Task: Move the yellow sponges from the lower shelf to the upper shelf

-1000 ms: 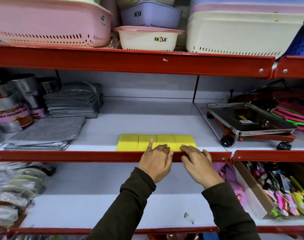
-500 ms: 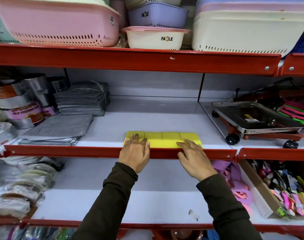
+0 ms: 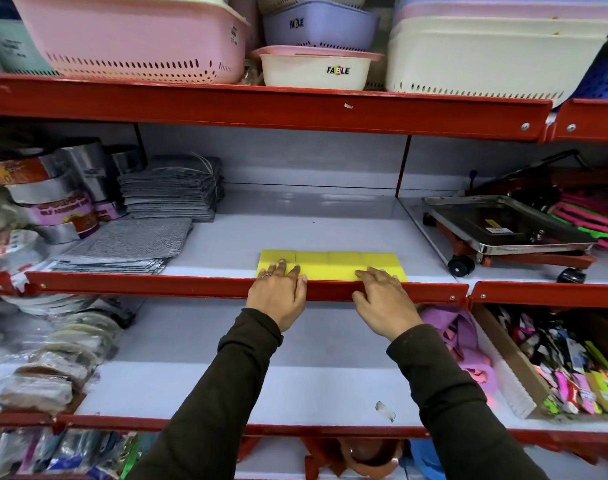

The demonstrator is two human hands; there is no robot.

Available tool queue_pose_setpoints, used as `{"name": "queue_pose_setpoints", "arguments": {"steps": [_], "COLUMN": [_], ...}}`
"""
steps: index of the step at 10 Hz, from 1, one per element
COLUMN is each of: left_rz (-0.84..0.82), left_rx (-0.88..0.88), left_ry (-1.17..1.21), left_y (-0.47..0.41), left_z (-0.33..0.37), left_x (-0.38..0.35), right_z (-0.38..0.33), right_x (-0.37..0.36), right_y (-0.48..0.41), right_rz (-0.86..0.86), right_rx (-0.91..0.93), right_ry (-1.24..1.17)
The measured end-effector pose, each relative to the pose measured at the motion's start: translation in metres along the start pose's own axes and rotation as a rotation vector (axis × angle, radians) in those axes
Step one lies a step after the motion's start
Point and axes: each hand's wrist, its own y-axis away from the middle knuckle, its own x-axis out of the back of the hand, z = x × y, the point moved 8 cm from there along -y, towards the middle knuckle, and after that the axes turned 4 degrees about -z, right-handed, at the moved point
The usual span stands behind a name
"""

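- Here's the row of yellow sponges (image 3: 333,265), four side by side, edges touching, lying flat at the front of the upper shelf (image 3: 295,233), right behind its red front rail (image 3: 191,285).
- My left hand (image 3: 278,296) lies over the rail with the fingers spread flat, fingertips pressing down on the leftmost sponge; nothing is gripped, the palm is loose and open.
- My right hand (image 3: 382,303) does the same at the other end, fingers stretched flat onto the rightmost sponge, wrist draped over the rail, not closed around anything.
- Both sleeves are dark and reach up from the bottom of the view, crossing in front of the lower shelf (image 3: 295,386).
- That lower shelf shows a bare pale surface between my arms, with a small scrap of tape (image 3: 385,410) near its front edge.
- To the left of the sponges, on the same shelf, a flat pile of grey cloths (image 3: 129,244) sits near the rail, and a taller stack of grey cloths (image 3: 172,188) stands behind it.
- To the right, past the divider, there's a metal tray on wheels (image 3: 503,226), well apart from the sponges.
- Overhead, a pink basket (image 3: 132,36) and a white bowl (image 3: 316,69) marked FABLE sit on the top shelf.
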Motion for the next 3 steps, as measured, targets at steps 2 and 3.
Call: {"name": "queue_pose_setpoints", "arguments": {"steps": [2,3], "left_rz": [-0.047,-0.036], "left_rx": [-0.035,-0.049], "left_ry": [0.048,0.078], "left_y": [0.004,0.001], "left_z": [0.001,0.003], "left_x": [0.007,0.018], "right_z": [0.002,-0.008], "right_x": [0.001,0.008], "right_y": [0.004,0.003], "right_rz": [-0.018,-0.003], "right_rx": [-0.002,0.030], "right_ry": [-0.022,-0.040]}}
